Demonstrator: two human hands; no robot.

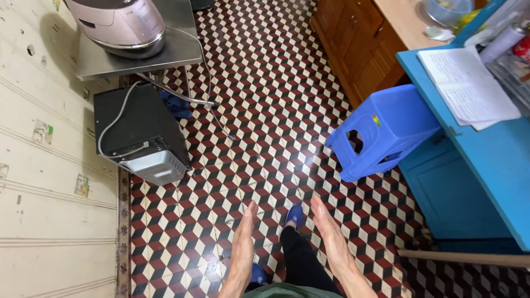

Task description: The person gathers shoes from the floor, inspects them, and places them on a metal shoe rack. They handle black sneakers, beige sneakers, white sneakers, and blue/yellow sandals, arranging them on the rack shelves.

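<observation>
My left hand point(243, 243) and my right hand point(329, 234) are held out flat in front of me, palms facing each other, fingers straight and together, holding nothing. Between them I see my dark trouser leg point(301, 259) and blue shoes point(295, 215) on the red, white and black patterned tile floor point(265, 110). Neither hand touches anything. A blue plastic stool point(381, 129) stands ahead to the right of my right hand.
A black box-shaped appliance point(138, 132) with a white cable sits on the floor at left, by a pale wall. Above it a metal stand point(160, 52) carries a rice cooker point(118, 25). A blue counter point(486, 143) with an open notebook point(466, 85) is at right, wooden cabinets point(359, 44) behind.
</observation>
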